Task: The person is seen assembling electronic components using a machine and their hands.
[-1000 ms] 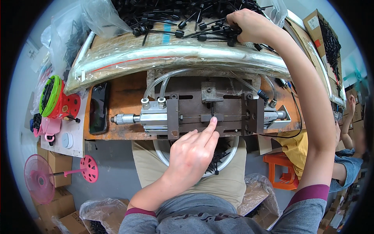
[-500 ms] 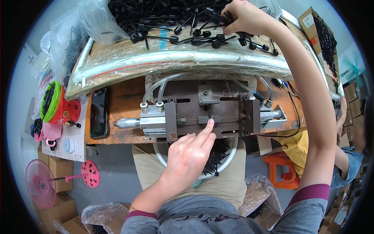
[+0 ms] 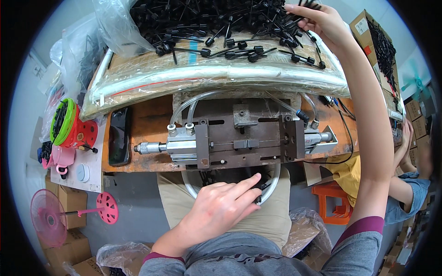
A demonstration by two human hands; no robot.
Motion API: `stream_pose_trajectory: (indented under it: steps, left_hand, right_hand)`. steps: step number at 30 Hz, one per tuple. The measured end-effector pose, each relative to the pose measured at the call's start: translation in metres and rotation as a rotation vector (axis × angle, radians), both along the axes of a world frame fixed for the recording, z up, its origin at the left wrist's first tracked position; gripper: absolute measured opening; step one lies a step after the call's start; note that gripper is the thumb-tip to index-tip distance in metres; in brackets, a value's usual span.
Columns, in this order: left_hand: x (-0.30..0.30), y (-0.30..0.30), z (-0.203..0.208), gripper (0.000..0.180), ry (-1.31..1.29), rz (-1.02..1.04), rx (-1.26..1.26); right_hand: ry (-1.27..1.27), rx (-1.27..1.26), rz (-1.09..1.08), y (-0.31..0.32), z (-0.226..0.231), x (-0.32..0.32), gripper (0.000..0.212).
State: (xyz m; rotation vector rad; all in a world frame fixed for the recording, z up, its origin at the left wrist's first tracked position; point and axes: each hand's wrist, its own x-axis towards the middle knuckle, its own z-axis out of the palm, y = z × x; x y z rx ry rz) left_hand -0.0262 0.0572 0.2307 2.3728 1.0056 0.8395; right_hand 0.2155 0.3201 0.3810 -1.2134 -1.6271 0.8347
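- At lower centre of the head view, the left hand [image 3: 221, 209] points its forefinger, other fingers curled, holding nothing, over a metal bowl [image 3: 275, 181] below the press [image 3: 239, 140].
- Upper right, the right hand [image 3: 322, 20] pinches among black pins [image 3: 230, 46]; whether it grips one, I cannot tell.

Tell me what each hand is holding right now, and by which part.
The right hand pinches thin black rods from the pile, apparently near their ends. The left hand reaches into the metal bowl with nothing visibly held.

Left hand [image 3: 220, 209] low, right hand [image 3: 322, 20] outstretched.
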Motion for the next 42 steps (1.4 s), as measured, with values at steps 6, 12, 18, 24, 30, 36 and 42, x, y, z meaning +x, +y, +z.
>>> stream_pose_trajectory:
  steps: [6,12,18,24,30,36,42]
  left_hand:
    - [-0.008,0.009,0.007,0.064,-0.359,0.293,0.100]
    - [-0.015,0.011,0.009,0.053,-0.609,0.122,-0.235]
    - [-0.011,-0.002,0.002,0.038,-0.600,0.078,-0.230]
    - [0.017,0.003,-0.032,0.030,-0.314,0.321,0.094]
    - [0.025,0.013,-0.040,0.028,0.059,0.339,0.294]
    - [0.023,0.020,-0.035,0.027,0.092,0.338,0.292]
    - [0.024,0.020,-0.031,0.029,0.114,0.341,0.247]
  right_hand:
    - [0.213,0.065,0.248,-0.072,-0.031,-0.002,0.027]
    - [0.464,-0.415,0.375,-0.180,-0.095,-0.020,0.017]
    - [0.573,-0.428,0.190,-0.207,-0.120,-0.006,0.017]
    - [0.597,-0.263,0.070,-0.225,-0.131,0.001,0.019]
    - [0.608,-0.252,0.045,-0.237,-0.141,-0.002,0.021]
    - [0.655,-0.298,0.095,-0.242,-0.145,-0.003,0.017]
    - [0.717,-0.372,0.082,-0.247,-0.145,-0.010,0.016]
